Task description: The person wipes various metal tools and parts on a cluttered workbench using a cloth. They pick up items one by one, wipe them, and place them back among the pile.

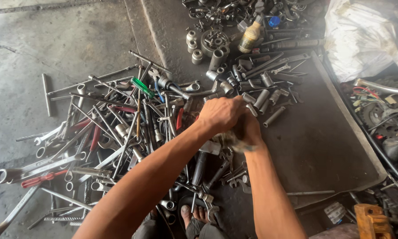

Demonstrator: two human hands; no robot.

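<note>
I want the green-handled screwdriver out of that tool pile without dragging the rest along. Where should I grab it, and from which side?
Grip the green handle, probably from above. It lies on top of the pile, slanting from upper left to lower right, with both long sides showing, so fingers could pinch across its width. What I take for its shaft runs down under other tools, so lift the handle first and draw it out along that slant.

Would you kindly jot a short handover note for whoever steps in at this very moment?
Left hand: closed, knuckles up, over the middle of the tool pile.
Right hand: tucked under the left, gripping something blurred; I cannot tell what.
Things: wrenches and rods lie heaped to the left, a green-handled screwdriver on top; sockets lie loose on the dark metal sheet just beyond the hands; a yellowish bottle stands further back.
Done: nothing visibly sorted.
Left: the pile remains mixed.
</note>
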